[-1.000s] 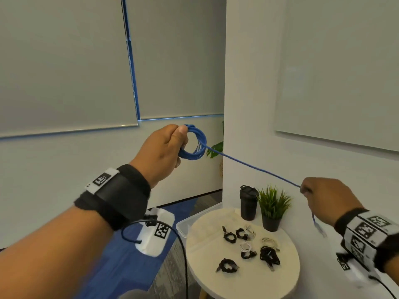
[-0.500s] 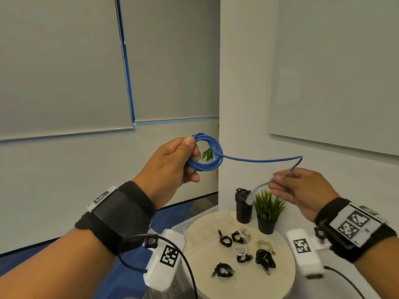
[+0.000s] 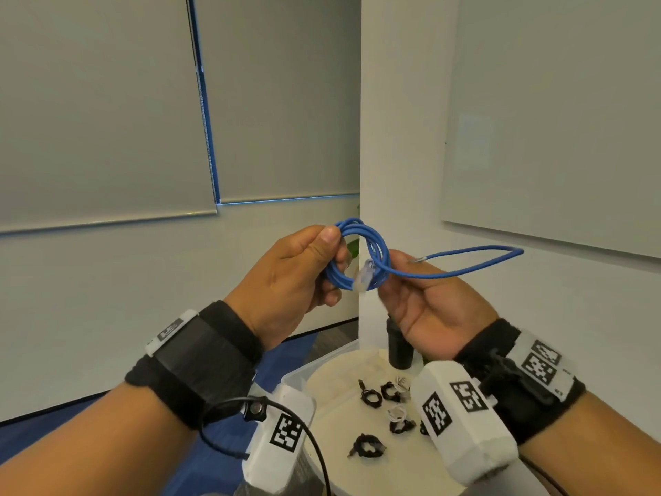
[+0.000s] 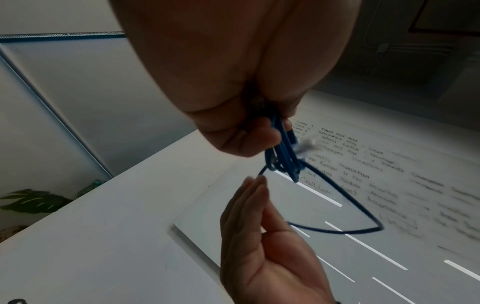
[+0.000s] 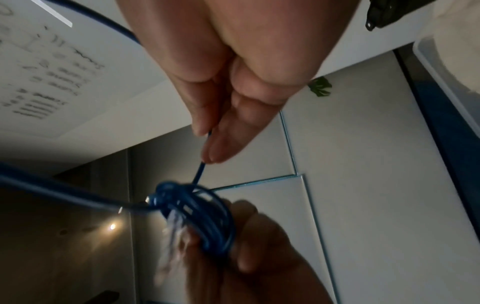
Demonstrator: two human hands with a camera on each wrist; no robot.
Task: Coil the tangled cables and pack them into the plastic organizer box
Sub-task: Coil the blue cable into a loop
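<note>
My left hand [image 3: 322, 266] grips a blue network cable [image 3: 375, 245] wound into a small coil, held at chest height above the table. Its clear plug [image 3: 364, 275] hangs at the front of the coil. My right hand [image 3: 397, 277], palm up, pinches the cable's loose end right beside the coil. The slack bows out to the right in a long loop [image 3: 515, 250]. In the right wrist view the cable [image 5: 200, 170] runs out from between my fingertips [image 5: 211, 152] to the coil [image 5: 207, 218]. The clear plastic box [image 3: 297, 377] stands behind the table, mostly hidden.
A round white table [image 3: 339, 467] below my hands carries several small coiled cables, black [image 3: 366, 447] and white [image 3: 397, 411], and a black cup [image 3: 398, 349]. A white pillar and a whiteboard wall stand to the right. Blue carpet lies to the left.
My right hand has swung in from the right to meet the coil, bringing the plug end with it. The stretched cable went slack into a loop. Both hands dropped slightly.
</note>
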